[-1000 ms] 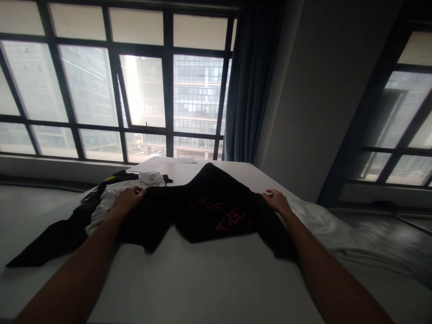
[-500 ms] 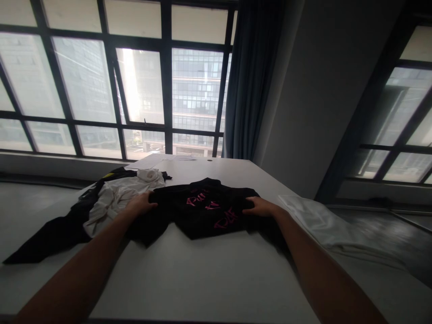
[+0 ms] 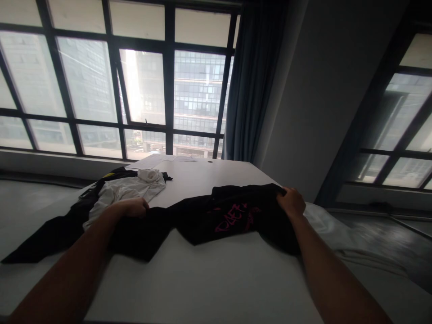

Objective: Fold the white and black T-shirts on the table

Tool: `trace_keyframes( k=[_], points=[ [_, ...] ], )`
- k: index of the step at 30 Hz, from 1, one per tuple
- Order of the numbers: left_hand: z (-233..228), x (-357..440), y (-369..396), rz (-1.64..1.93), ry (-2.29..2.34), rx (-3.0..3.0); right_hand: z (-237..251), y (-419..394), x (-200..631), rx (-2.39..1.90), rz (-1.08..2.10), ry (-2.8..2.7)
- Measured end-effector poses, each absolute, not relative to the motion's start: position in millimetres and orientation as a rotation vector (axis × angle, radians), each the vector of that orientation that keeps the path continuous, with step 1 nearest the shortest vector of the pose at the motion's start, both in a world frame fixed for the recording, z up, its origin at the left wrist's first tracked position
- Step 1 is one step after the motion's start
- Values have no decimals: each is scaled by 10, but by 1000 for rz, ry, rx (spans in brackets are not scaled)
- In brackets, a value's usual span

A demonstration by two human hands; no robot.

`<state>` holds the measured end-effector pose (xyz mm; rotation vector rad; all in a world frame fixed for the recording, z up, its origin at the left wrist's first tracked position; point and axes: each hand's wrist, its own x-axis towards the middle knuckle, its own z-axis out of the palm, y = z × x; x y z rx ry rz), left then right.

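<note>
A black T-shirt [image 3: 199, 220] with pink lettering stretches between my two hands over the white table [image 3: 202, 288]. My left hand [image 3: 133, 208] is closed on its left part, beside the pile of clothes. At the other end, my right hand [image 3: 292, 201] grips the upper right part, fingers wrapped over the cloth. Folds hide some of the lettering, and the lower edge hangs just at the tabletop. Behind my left hand lies a crumpled white garment [image 3: 123, 188], with dark clothing [image 3: 50, 238] under and beside it.
Folded white cloth [image 3: 337, 234] lies along the table's right side, partly behind my right forearm. Papers [image 3: 148, 161] rest at the far end. Beyond the table are windows [image 3: 199, 90], a blue curtain [image 3: 241, 103] and a grey pillar [image 3: 300, 99].
My right hand has moved right and slightly up, pulling the T-shirt wider. My left hand has shifted a little left and nearer. The lettering is now more folded.
</note>
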<state>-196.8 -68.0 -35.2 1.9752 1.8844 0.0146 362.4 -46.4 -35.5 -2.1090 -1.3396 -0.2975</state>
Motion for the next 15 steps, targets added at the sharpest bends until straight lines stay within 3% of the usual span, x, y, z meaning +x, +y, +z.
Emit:
trace_keyframes(
  k=[5, 11, 15],
  points=[
    [-255, -1994, -821, -84, 1787, 2013, -348, -414, 3755, -2066, -142, -1201],
    [-360, -1313, -890, 179, 1467, 2378, -315, -332, 3685, -1650, 712, -1019],
    [-286, -1217, -924, 197, 1337, 2343, -193, -128, 3690, -1503, 882, -1032]
  ],
)
